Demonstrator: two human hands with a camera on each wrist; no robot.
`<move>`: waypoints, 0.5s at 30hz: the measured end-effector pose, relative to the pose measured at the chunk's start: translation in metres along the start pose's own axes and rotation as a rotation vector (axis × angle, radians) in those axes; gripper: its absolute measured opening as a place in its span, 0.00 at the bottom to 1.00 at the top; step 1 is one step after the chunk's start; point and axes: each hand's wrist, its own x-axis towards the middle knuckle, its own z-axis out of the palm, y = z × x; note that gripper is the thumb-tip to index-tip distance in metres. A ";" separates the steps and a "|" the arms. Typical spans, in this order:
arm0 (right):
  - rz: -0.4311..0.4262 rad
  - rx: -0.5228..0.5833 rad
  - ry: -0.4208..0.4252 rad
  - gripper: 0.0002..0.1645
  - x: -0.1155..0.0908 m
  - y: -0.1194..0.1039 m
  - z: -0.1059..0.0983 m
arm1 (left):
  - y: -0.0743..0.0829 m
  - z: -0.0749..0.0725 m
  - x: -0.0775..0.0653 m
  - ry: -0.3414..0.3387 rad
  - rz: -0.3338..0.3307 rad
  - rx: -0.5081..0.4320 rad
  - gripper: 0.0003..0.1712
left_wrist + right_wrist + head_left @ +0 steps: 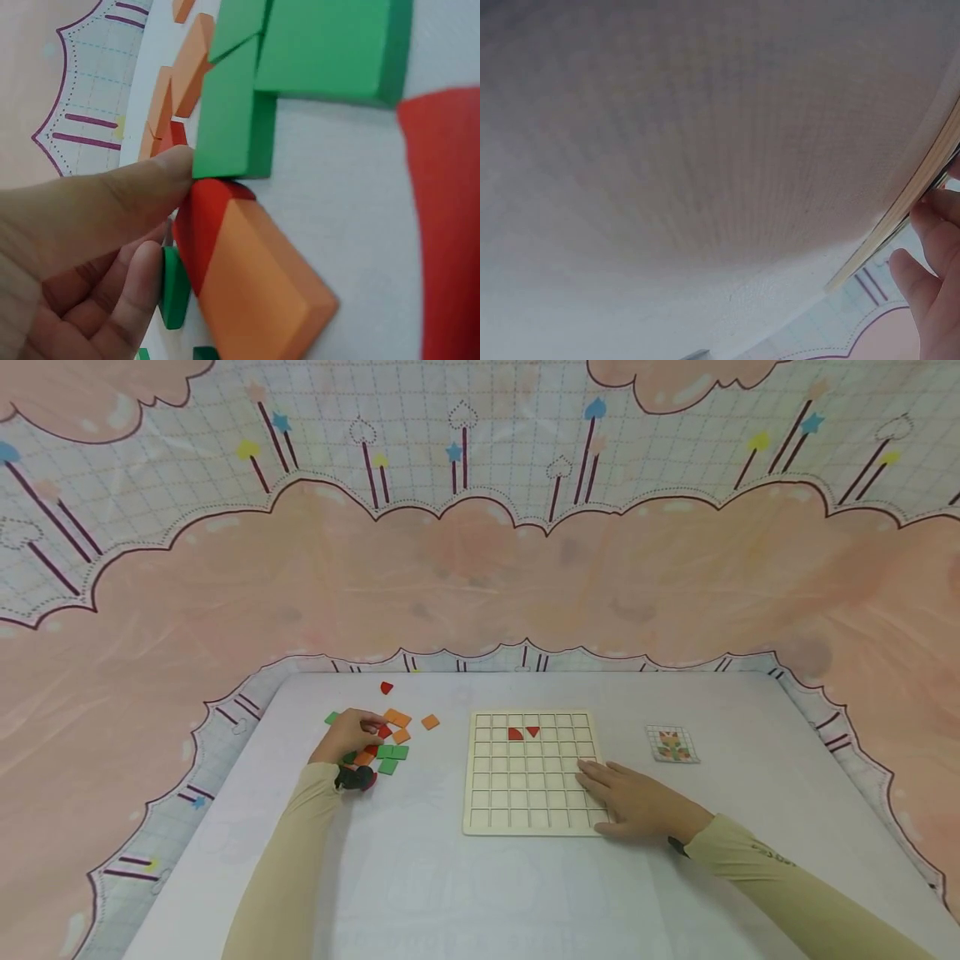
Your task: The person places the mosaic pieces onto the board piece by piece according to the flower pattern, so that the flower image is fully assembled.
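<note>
My left hand (354,732) is over a loose group of flat pieces left of the board, thumb and index finger bent towards a red piece (385,732). In the left wrist view the thumb tip is right at a green piece (229,116) and a red quarter-round piece (199,225) beside an orange piece (262,281); I cannot tell whether it pinches one. My right hand (637,800) rests with fingers extended on the right edge of the pale gridded board (498,818). A red quarter-round piece (515,734) and a red triangle (532,732) lie on the board's upper part.
Right of the board lies a pattern card (672,744) with a flower on a grid. Beyond the left hand are a lone red piece (386,687) and an orange square (431,722). Several green pieces (387,766) lie near the left wrist. Printed cloth hangs behind the white table (480,902).
</note>
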 end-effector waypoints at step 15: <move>-0.007 -0.002 -0.003 0.44 -0.001 -0.002 -0.001 | -0.002 0.002 -0.005 0.042 0.055 -0.004 0.21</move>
